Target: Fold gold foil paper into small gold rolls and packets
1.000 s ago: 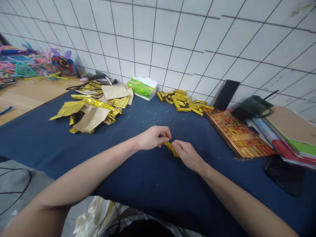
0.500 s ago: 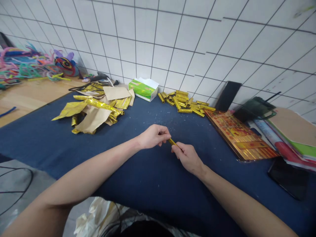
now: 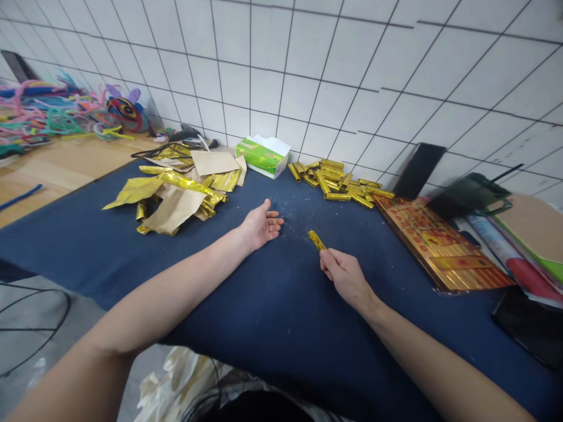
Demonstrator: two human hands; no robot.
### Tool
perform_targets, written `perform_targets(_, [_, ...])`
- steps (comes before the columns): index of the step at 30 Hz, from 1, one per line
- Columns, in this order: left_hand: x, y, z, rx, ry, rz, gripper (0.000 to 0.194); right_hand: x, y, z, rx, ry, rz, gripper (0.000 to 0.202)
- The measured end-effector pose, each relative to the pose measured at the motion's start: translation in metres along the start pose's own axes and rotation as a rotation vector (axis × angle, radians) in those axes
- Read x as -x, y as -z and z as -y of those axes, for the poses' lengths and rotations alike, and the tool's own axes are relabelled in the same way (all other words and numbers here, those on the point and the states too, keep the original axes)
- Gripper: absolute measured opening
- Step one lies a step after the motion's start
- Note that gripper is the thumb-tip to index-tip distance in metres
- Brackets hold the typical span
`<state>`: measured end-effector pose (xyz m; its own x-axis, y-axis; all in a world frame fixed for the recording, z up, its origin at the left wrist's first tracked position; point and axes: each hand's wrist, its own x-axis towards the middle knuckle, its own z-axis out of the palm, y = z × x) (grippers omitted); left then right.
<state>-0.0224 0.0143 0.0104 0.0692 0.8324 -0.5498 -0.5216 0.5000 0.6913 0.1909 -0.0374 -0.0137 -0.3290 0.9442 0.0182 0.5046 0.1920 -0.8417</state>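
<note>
In my right hand is a small gold foil roll, gripped at its near end with the far end sticking out toward the upper left. My left hand is open above the dark blue cloth, palm partly turned up, fingers apart and holding nothing. A pile of similar gold rolls lies by the wall, beyond both hands. Left of my left hand is a heap of crumpled gold foil and brown paper pieces.
A green tissue box stands against the tiled wall. On the right are an orange-gold decorated box, a dark green mug, stacked papers and a black phone-like slab. Colourful pipe cleaners cover the far left.
My left hand has let go of the roll's far end, moved left and opened. My right hand still holds the roll, now a little farther right. The view has shifted slightly.
</note>
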Motion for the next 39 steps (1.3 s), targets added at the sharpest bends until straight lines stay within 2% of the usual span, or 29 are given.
perform_targets(3, [0.003, -0.002, 0.004, -0.094, -0.070, 0.035, 0.030, 0.003, 0.000, 0.001, 0.025, 0.038, -0.027, 0.041])
perform_targets(5, [0.007, -0.005, 0.008, -0.214, -0.194, 0.083, 0.026, 0.005, 0.000, 0.002, 0.080, 0.096, -0.079, 0.039])
perform_targets(7, [0.012, -0.008, 0.015, -0.389, -0.304, 0.174, 0.031, 0.005, -0.001, 0.003, 0.183, 0.154, -0.116, 0.036])
perform_targets(9, [0.016, -0.012, 0.021, -0.576, -0.238, 0.276, 0.042, 0.003, -0.002, 0.004, 0.302, 0.173, -0.092, 0.036])
perform_targets(12, [0.020, -0.015, 0.027, -0.731, -0.152, 0.344, 0.042, -0.001, -0.003, 0.003, 0.416, 0.153, -0.045, 0.038])
perform_targets(17, [0.022, -0.016, 0.028, -0.769, -0.169, 0.399, 0.035, -0.001, -0.006, -0.002, 0.523, 0.204, -0.060, 0.038])
perform_targets(20, [0.025, -0.017, 0.030, -0.786, -0.192, 0.402, 0.037, 0.001, -0.009, -0.002, 0.612, 0.271, -0.107, 0.038])
perform_targets(22, [0.026, -0.019, 0.030, -0.810, -0.227, 0.404, 0.030, 0.003, -0.010, 0.000, 0.635, 0.300, -0.134, 0.038])
perform_targets(24, [0.027, -0.019, 0.031, -0.820, -0.248, 0.405, 0.017, 0.004, -0.008, 0.002, 0.587, 0.278, -0.129, 0.036])
perform_targets(26, [0.027, -0.018, 0.031, -0.792, -0.266, 0.426, 0.009, 0.003, -0.005, 0.003, 0.445, 0.215, -0.082, 0.035])
perform_targets(31, [0.023, -0.016, 0.030, -0.748, -0.403, 0.507, 0.010, 0.000, 0.001, 0.001, 0.075, 0.066, 0.037, 0.043])
perform_targets(35, [0.022, -0.016, 0.030, -0.778, -0.434, 0.503, 0.009, 0.001, -0.001, -0.001, 0.050, 0.059, 0.044, 0.042])
perform_targets(39, [0.026, -0.016, 0.027, -0.882, -0.382, 0.528, 0.014, 0.003, -0.002, 0.001, 0.170, 0.118, 0.002, 0.041])
